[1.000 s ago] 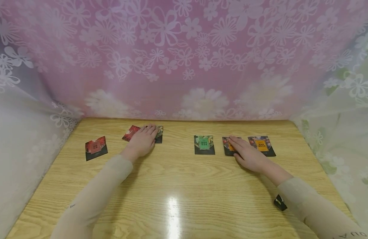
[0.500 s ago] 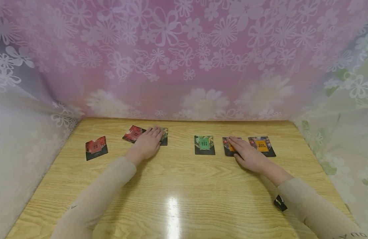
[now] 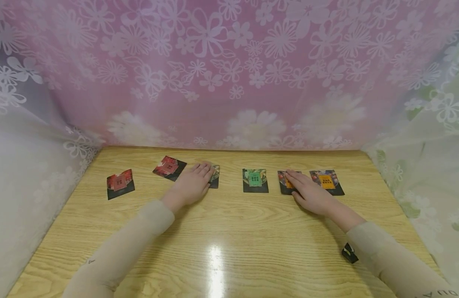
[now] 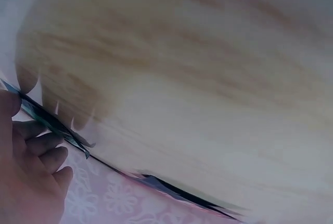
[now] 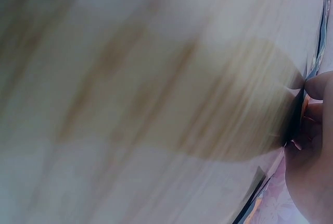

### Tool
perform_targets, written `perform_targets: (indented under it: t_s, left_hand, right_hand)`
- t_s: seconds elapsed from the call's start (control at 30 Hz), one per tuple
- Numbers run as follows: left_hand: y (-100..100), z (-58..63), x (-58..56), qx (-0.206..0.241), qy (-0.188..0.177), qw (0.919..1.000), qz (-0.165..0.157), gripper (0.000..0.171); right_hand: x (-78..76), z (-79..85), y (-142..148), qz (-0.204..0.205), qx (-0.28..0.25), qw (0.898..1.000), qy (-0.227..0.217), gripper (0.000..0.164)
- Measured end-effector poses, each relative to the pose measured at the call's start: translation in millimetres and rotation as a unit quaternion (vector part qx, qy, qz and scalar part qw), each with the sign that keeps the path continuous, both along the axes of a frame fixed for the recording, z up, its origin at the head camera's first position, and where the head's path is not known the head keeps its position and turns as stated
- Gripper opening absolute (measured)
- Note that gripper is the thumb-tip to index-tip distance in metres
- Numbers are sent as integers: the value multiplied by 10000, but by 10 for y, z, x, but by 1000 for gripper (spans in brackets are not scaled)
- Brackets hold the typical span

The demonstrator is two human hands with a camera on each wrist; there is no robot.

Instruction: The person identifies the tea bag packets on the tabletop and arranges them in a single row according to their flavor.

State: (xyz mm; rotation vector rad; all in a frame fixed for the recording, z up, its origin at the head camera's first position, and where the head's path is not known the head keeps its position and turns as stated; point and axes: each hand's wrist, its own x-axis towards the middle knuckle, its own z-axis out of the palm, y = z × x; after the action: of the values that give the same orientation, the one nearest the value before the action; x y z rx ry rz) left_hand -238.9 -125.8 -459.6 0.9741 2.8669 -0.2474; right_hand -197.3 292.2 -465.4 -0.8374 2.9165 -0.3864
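My left hand (image 3: 192, 182) lies over a small flat green-and-black packet (image 3: 215, 179), fingers extended across it. Only the packet's right strip shows in the head view; the left wrist view catches it edge-on beneath the fingers. Just to its left is a red packet (image 3: 169, 167), tilted on the wooden table (image 3: 229, 223). A second green packet (image 3: 255, 181) lies between the two hands. My right hand (image 3: 311, 193) rests with straight fingers on an orange-labelled packet (image 3: 283, 184), covering much of it. Another orange-labelled packet (image 3: 327, 182) is right beside that hand.
At the far left lies another red packet (image 3: 120, 184) at an angle. A small black object (image 3: 350, 253) shows by the right sleeve. Pink floral cloth (image 3: 229, 82) hangs behind the table's back edge, with pale cloth on both sides.
My left hand has slid right and slightly nearer, and the green packet under it has moved along, uncovering the red packet. The right hand stays in place.
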Motion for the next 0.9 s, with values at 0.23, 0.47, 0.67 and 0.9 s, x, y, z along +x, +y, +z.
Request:
perform_targets:
  t_s: [0.23, 0.47, 0.67, 0.9]
  left_hand:
    - [153, 20, 60, -164, 155, 9996, -146, 62]
    - [298, 9, 92, -429, 335, 9985, -64, 63]
    - [382, 9, 118, -591, 380, 9975, 34, 63]
    - [406, -9, 144, -658, 343, 9972, 3, 63]
  right_hand:
    - [-2, -2, 1, -10, 20, 10000, 20, 61]
    - [-27, -2, 2, 5, 32, 10000, 29, 61]
    - [-45, -14, 16, 27, 88, 9999, 86, 61]
    - [-36, -17, 13, 21, 66, 10000, 51, 61]
